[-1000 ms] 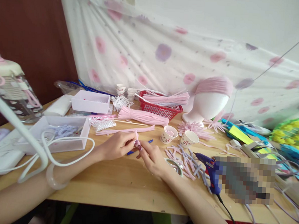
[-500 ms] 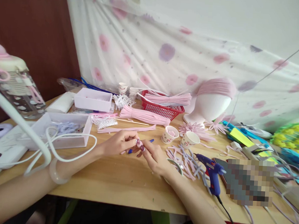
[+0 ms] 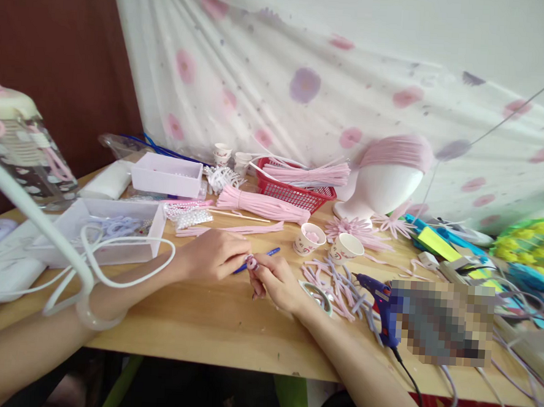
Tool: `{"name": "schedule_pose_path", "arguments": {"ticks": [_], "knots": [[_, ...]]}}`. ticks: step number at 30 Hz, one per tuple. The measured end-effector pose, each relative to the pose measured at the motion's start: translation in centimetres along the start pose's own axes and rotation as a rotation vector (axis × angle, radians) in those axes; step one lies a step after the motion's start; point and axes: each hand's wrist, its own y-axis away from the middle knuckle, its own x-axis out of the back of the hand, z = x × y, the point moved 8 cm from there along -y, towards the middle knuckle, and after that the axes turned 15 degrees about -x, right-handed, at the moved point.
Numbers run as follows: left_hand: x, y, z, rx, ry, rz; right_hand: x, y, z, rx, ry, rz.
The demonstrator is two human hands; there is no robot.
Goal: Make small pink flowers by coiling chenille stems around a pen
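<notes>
Over the middle of the table, my left hand (image 3: 218,257) and my right hand (image 3: 275,282) meet at the fingertips. Both are closed in a pinch. Whatever sits between the fingers is too small and covered to name. A blue pen (image 3: 273,252) lies on the table just behind the fingers. Close to my right wrist are a roll of tape (image 3: 325,300) and a loose pile of short pink and lilac pipe cleaners (image 3: 341,284). Two paper cups stand behind that pile: one cup (image 3: 307,245) holds pink pieces, the other cup (image 3: 348,251) is beside it.
At right lies a blue glue gun (image 3: 385,315) with its cord. A white box (image 3: 140,252) and a white cable (image 3: 171,265) are near my left forearm. Farther back are a bundle of pink pipe cleaners (image 3: 263,204), a red basket (image 3: 295,196) and a white mannequin head (image 3: 383,189).
My left hand has turned more knuckles-up, and my right fingers have curled in a little. The fingertips stay together. The view has shifted slightly.
</notes>
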Motion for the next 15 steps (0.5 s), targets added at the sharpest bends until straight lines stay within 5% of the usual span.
{"name": "schedule_pose_path", "arguments": {"ticks": [4,7,10,15], "knots": [[2.7,0.5,-1.3,0.111,0.028,0.199,-2.0,0.0,0.4,-0.029,-0.008,-0.091],[3.4,0.9,-0.9,0.106,-0.007,0.324,-2.0,-0.4,1.1,-0.07,-0.136,-0.03],[2.1,0.7,0.3,0.029,-0.092,0.283,-0.3,-0.6,1.4,-0.078,-0.172,0.135],[-0.5,0.2,0.1,0.066,-0.105,0.167,1.2,0.0,0.0,-0.012,0.065,0.276]]}}
